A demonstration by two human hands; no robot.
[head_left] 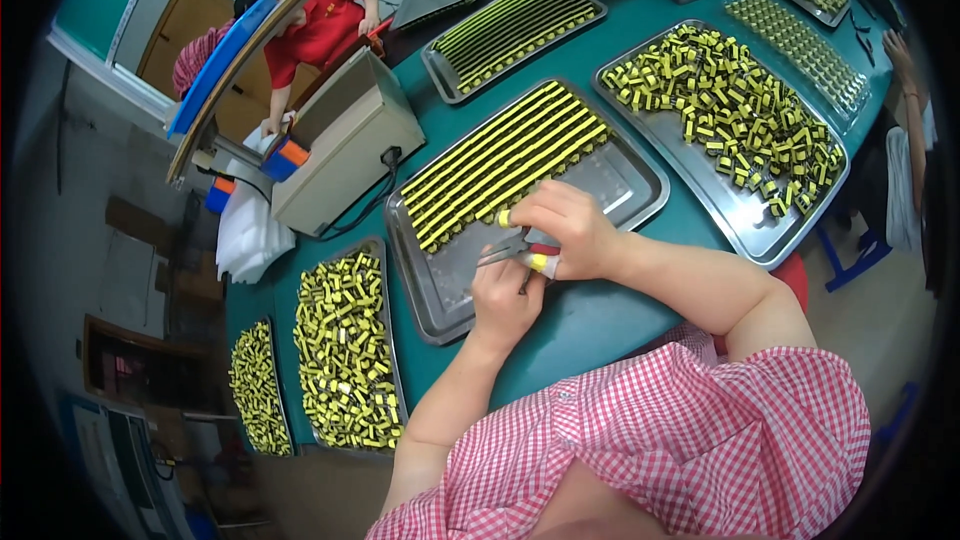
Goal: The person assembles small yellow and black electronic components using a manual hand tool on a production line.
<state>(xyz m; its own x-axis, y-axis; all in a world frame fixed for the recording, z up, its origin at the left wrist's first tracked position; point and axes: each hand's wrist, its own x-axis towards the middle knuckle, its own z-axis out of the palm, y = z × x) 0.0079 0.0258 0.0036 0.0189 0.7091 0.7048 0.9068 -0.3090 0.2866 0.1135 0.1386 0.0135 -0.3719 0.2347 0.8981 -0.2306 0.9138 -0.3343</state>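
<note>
Over the near edge of a metal tray [430,308], my right hand [580,230] is closed around red-handled pliers [512,249], jaws pointing left. Its thumb and forefinger also pinch a small yellow-banded part [504,218] beside the rows. My left hand [503,295] sits just below the jaws, fingers bent together; what they hold is hidden. A white and yellow piece [541,263] shows between the hands, and I cannot tell whether it is a wrapping or a part. Neat rows of yellow-and-black parts [500,162] fill the tray's far left portion.
Loose parts heap in a tray at right [730,110] and two trays at left [345,350] [258,390]. Behind stands another tray of rows [512,38]. A beige metal box [350,140] with a black cable stands left. A person in red [325,25] works beyond.
</note>
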